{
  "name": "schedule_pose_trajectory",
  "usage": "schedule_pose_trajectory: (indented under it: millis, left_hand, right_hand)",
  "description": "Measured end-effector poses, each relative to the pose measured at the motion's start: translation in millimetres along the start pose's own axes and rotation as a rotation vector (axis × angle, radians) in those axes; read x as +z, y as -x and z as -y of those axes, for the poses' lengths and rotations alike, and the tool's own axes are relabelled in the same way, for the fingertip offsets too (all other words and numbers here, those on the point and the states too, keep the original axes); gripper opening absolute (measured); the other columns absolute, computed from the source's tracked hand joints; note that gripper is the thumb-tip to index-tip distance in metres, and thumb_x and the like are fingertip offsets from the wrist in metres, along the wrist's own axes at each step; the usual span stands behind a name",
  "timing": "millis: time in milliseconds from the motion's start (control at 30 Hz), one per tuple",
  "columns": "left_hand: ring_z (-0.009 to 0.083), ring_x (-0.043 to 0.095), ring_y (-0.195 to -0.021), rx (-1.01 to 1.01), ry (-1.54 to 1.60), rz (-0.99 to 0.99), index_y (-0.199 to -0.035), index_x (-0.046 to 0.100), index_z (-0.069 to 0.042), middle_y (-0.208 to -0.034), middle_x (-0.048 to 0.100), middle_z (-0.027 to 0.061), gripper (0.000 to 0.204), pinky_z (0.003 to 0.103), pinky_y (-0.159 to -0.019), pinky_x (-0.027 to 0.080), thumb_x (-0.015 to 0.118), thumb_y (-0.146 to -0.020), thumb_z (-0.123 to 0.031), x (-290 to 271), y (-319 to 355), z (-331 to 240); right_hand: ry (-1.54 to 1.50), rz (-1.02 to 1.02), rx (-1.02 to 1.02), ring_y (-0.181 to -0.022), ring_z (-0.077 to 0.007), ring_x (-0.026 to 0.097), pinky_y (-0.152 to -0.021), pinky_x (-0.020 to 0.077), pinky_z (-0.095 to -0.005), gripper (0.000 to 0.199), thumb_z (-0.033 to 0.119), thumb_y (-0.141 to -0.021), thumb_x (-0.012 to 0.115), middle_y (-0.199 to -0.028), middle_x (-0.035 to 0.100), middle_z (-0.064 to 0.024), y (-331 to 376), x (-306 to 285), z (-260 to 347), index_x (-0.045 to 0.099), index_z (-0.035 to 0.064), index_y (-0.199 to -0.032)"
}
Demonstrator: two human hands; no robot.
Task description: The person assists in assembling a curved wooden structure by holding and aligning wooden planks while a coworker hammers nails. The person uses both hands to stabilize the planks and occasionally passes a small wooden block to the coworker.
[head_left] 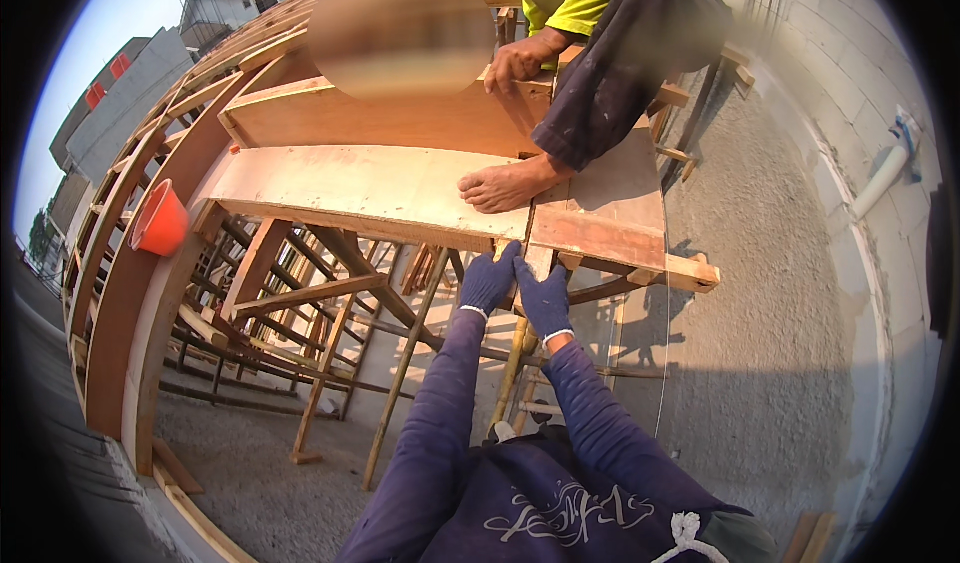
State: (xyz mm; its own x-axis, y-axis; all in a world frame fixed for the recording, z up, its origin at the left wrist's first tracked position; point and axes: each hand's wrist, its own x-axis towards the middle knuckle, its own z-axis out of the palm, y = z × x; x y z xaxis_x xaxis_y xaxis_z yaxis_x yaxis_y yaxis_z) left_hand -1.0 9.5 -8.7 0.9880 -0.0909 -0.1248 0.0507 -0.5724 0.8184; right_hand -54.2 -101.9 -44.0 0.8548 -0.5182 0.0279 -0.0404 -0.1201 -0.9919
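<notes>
Both my hands wear dark blue knit gloves and meet at the front edge of a plywood form [370, 176], below a joint between two panels. My left hand [487, 281] is closed just under the edge lumber; what its fingers hold is hidden. Beside it, my right hand [545, 300] is closed around a short pale wooden piece [538, 262] that stands up below the joint. The right-hand panel [605, 225] adjoins the form there. A co-worker's bare foot [515, 183] rests on the plywood by the joint, and their hand [525, 58] is at the upright board behind.
An orange-red bucket [160, 220] hangs at the left side of the formwork. Bamboo poles [405, 368] and timber props [325, 373] stand underneath. A block wall [840, 73] with a white pipe [882, 181] rises at right. A thin line [662, 383] hangs beside my right arm.
</notes>
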Motion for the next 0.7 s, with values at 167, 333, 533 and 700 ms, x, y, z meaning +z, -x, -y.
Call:
schedule_pose_trajectory:
  millis: [167,333,533,700]
  left_hand:
    - [0.0508,0.063,-0.118,-0.068,-0.024,0.005,-0.119,0.067,0.014,-0.118,0.064,0.0413,0.085,0.049,-0.101,0.049,0.056,-0.093,-0.067,2,-10,12]
    - [0.0490,0.064,-0.118,-0.032,0.014,0.016,-0.117,0.066,0.017,-0.117,0.065,0.0415,0.089,0.049,-0.101,0.050,0.059,-0.092,-0.068,1,-4,6]
    - [0.0487,0.067,-0.112,-0.092,0.029,0.022,-0.117,0.069,0.010,-0.114,0.066,0.0404,0.080,0.050,-0.095,0.052,0.059,-0.093,-0.066,-2,-1,2]
    - [0.0493,0.069,-0.107,0.050,-0.010,-0.025,-0.107,0.069,0.018,-0.106,0.067,0.0418,0.086,0.049,-0.095,0.052,0.060,-0.092,-0.066,0,2,5]
  right_hand:
    - [-0.020,0.014,0.020,-0.102,-0.0289,0.071,-0.090,0.0545,-0.0392,0.061,0.033,-0.087,0.084,-0.112,0.071,-0.0216,-3,4,-6,0.055,-0.0104,-0.120]
    - [-0.107,0.011,0.013,-0.101,-0.0288,0.071,-0.089,0.0545,-0.0383,0.060,0.032,-0.087,0.084,-0.112,0.071,-0.0218,-7,4,-18,0.056,-0.0101,-0.118]
    - [-0.056,-0.001,-0.064,-0.097,-0.0260,0.072,-0.087,0.0550,-0.0367,0.050,0.024,-0.088,0.083,-0.111,0.072,-0.0178,-4,3,-8,0.060,-0.0085,-0.117]
    - [-0.177,0.064,-0.031,-0.092,-0.0208,0.072,-0.081,0.0558,-0.0346,0.039,0.022,-0.093,0.080,-0.107,0.074,-0.0139,4,1,11,0.065,-0.0062,-0.115]
